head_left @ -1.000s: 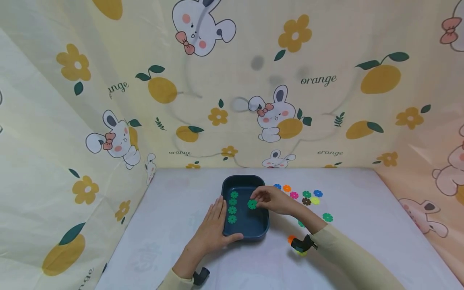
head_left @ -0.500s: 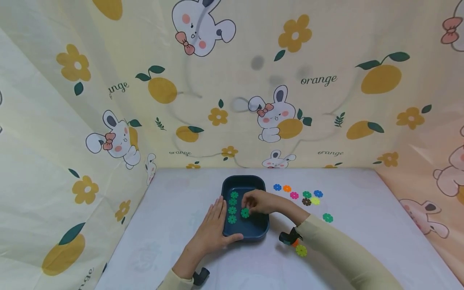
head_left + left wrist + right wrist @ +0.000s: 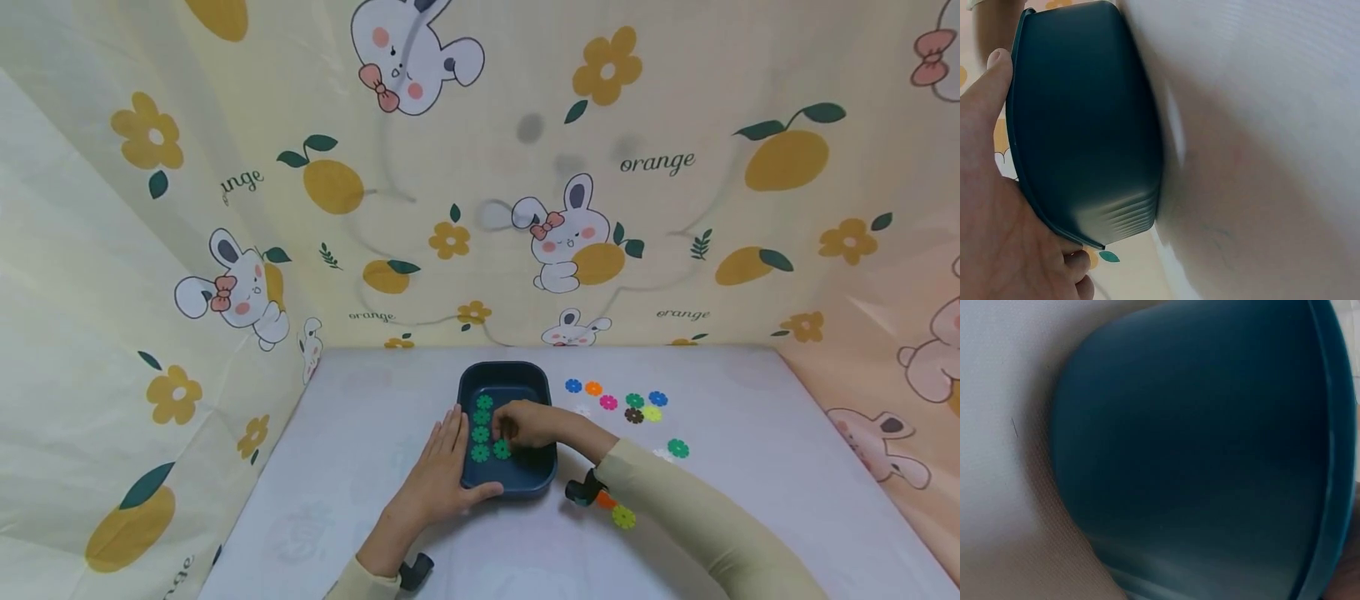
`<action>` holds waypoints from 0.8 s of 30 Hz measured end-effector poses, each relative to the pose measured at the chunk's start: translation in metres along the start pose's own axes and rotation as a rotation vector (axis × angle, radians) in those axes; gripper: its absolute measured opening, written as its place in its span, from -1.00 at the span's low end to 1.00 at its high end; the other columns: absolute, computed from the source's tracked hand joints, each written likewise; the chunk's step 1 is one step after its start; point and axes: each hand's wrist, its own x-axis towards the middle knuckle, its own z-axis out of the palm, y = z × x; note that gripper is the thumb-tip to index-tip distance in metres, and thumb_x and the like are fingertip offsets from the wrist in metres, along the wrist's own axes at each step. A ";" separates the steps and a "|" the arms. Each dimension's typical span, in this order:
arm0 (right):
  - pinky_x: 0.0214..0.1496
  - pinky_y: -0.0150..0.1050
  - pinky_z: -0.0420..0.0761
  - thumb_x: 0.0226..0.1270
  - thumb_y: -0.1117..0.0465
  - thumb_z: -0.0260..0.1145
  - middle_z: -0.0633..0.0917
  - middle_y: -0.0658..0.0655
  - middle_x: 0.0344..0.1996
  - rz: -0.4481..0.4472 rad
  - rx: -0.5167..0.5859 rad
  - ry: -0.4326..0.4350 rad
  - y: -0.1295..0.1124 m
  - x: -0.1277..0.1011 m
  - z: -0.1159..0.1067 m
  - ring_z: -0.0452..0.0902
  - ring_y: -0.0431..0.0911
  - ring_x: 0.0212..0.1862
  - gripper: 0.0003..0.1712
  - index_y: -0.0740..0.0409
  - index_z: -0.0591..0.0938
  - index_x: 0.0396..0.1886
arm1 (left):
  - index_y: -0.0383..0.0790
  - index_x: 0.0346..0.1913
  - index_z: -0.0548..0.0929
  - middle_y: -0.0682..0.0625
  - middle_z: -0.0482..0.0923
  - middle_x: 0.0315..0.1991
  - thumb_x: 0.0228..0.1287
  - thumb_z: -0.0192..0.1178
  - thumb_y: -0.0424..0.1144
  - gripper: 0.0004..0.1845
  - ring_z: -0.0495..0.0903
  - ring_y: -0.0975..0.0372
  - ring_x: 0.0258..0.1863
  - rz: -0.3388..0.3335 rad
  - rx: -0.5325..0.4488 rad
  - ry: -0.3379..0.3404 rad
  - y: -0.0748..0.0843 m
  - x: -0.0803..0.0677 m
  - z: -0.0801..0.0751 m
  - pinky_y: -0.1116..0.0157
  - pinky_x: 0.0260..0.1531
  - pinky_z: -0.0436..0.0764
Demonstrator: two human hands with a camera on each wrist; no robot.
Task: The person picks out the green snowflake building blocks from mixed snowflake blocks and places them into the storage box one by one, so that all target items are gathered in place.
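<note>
A dark blue-green rectangular bin (image 3: 525,482) stands on the white table. Down its left inner side runs a column of several green snowflake discs (image 3: 480,434). My left hand (image 3: 435,475) rests along the left rim with straight fingers, thumb over the near rim; the left wrist view shows the palm beside the bin's outer wall (image 3: 1085,112). Inside the bin, my right hand (image 3: 531,423) pinches another green snowflake disc (image 3: 502,450), low and just right of the column's nearest disc. In the right wrist view the bin's wall (image 3: 1210,444) hides the fingers.
Right of the bin lie loose snowflake discs, among them a blue disc (image 3: 573,386), a brown disc (image 3: 633,416) and a green disc (image 3: 678,448). A yellow disc (image 3: 624,517) is near the right sleeve (image 3: 690,500). A printed curtain (image 3: 480,250) backs the table.
My right hand has moved left and toward me inside the bin, bringing the green snowflake disc down beside the column. My left hand stays on the rim.
</note>
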 end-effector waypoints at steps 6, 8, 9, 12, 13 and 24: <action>-0.12 -0.25 0.69 0.40 0.41 0.49 0.68 -0.02 -0.28 -0.001 -0.048 0.020 -0.003 -0.002 0.002 0.55 -0.13 -0.24 -0.79 0.06 0.71 -0.12 | -0.37 0.74 -0.11 -0.23 -0.27 0.77 0.32 0.23 0.53 0.34 -0.22 -0.03 0.76 -0.014 0.013 -0.007 0.003 -0.001 -0.003 -0.05 0.72 -0.07; -0.12 -0.26 0.71 0.40 0.41 0.50 0.68 -0.03 -0.29 -0.009 -0.050 0.022 -0.003 -0.003 0.003 0.56 -0.14 -0.24 -0.80 0.07 0.71 -0.12 | -0.37 0.74 -0.11 -0.22 -0.28 0.78 0.32 0.22 0.54 0.34 -0.24 -0.01 0.76 -0.021 0.013 -0.014 0.003 -0.001 -0.002 -0.04 0.72 -0.08; -0.11 -0.26 0.71 0.40 0.41 0.50 0.68 -0.03 -0.28 -0.014 -0.046 0.024 -0.004 -0.004 0.003 0.56 -0.14 -0.24 -0.80 0.08 0.71 -0.12 | -0.37 0.74 -0.10 -0.21 -0.28 0.78 0.31 0.23 0.54 0.34 -0.23 -0.01 0.76 -0.021 0.010 -0.013 0.003 -0.001 -0.002 -0.05 0.72 -0.08; -0.09 -0.26 0.73 0.41 0.41 0.48 0.70 -0.03 -0.26 -0.045 -0.033 0.042 -0.004 -0.005 0.002 0.57 -0.16 -0.22 -0.82 0.09 0.71 -0.11 | -0.36 0.74 -0.12 -0.21 -0.30 0.78 0.31 0.22 0.54 0.34 -0.25 -0.01 0.76 -0.020 0.005 -0.014 0.002 0.000 -0.001 -0.04 0.72 -0.11; -0.09 -0.27 0.73 0.42 0.40 0.47 0.70 -0.04 -0.26 -0.056 -0.027 0.055 -0.003 -0.005 0.002 0.57 -0.17 -0.22 -0.83 0.09 0.71 -0.11 | -0.36 0.74 -0.12 -0.21 -0.30 0.78 0.31 0.23 0.54 0.34 -0.25 -0.01 0.76 -0.017 0.002 -0.012 0.002 0.000 -0.001 -0.04 0.72 -0.11; 0.06 -0.31 0.77 0.53 0.27 0.43 0.73 -0.09 -0.13 -0.151 0.120 0.283 0.002 -0.046 -0.013 0.66 -0.18 -0.11 -0.85 0.06 0.72 0.01 | -0.33 0.75 -0.12 -0.17 -0.32 0.78 0.30 0.19 0.58 0.35 -0.28 0.02 0.76 -0.032 0.003 -0.029 0.004 -0.001 -0.003 -0.02 0.73 -0.14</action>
